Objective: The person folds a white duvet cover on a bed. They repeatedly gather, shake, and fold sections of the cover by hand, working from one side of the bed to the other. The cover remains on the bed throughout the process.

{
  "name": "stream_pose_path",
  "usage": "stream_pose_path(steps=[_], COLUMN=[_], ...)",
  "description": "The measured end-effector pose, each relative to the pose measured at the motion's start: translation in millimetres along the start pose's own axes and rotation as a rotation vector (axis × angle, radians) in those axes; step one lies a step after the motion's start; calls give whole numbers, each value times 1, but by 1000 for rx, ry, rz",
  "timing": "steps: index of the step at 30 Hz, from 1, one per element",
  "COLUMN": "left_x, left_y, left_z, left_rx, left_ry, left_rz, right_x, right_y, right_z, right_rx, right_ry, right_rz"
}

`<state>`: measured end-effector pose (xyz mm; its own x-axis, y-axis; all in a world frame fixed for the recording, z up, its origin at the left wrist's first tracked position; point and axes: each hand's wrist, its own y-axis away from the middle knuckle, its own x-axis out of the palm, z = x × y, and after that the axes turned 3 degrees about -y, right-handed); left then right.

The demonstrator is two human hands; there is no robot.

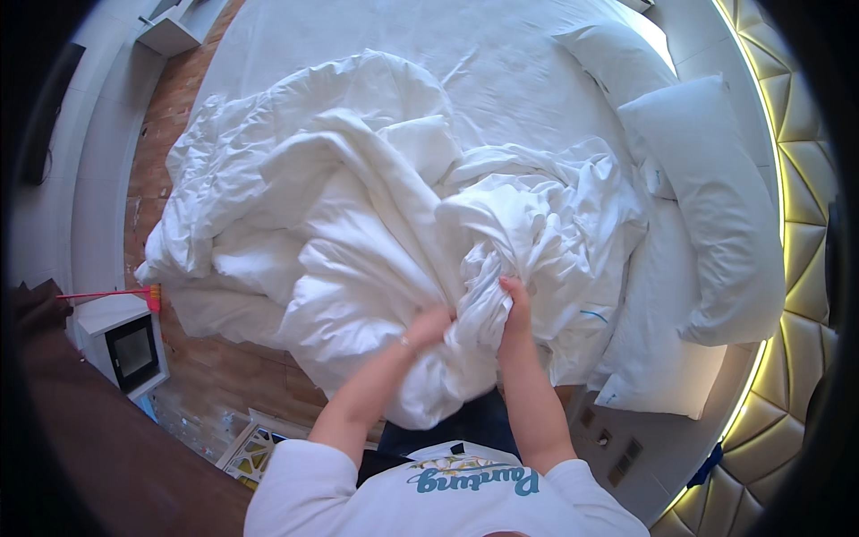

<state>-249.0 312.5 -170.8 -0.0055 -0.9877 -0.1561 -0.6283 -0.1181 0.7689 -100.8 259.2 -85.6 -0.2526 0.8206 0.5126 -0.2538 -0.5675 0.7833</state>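
A rumpled white duvet point(362, 228) lies heaped over the near part of a bed with a white sheet point(496, 87). My right hand point(515, 312) grips a bunched fold of white bedding, thumb on top. Just left of it, my left hand point(429, 327) is closed on the white fabric, its fingers blurred and partly hidden in the folds. Gathered cloth point(483, 282) bulges up between and beyond both hands. More crumpled bedding point(570, 201) spreads to the right, with a short blue line on it.
White pillows point(711, 201) are piled at the right, by a padded headboard point(805, 188) with a light strip. At the left are a pink broom point(151, 299), a white cabinet point(107, 319) and a wooden floor point(228, 366). A brown cloth or curtain point(87, 416) hangs at lower left.
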Motion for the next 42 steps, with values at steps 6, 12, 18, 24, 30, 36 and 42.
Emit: stream_pose_path(steps=[6, 12, 18, 24, 30, 36, 42], left_x=[112, -39, -76, -33, 46, -10, -37], left_y=[68, 11, -77, -74, 73, 46, -92], left_z=[-14, -11, 14, 36, -10, -58, -11], left_rx=[380, 108, -90, 22, 197, 41, 87], left_ry=[-306, 171, 331, 81, -512, -204, -71], left_rz=[332, -1082, -1045, -654, 153, -345, -878], right_x=[28, 23, 7, -9, -3, -27, -36], right_y=[-4, -7, -21, -40, -42, -67, -81], right_z=[-6, -7, -17, -12, 13, -7, 16], right_rx=[-6, -68, -73, -111, -21, -188, -142], right_ry=[-65, -111, -53, -20, -18, 56, -49], right_rz=[42, 39, 22, -24, 48, 1, -81])
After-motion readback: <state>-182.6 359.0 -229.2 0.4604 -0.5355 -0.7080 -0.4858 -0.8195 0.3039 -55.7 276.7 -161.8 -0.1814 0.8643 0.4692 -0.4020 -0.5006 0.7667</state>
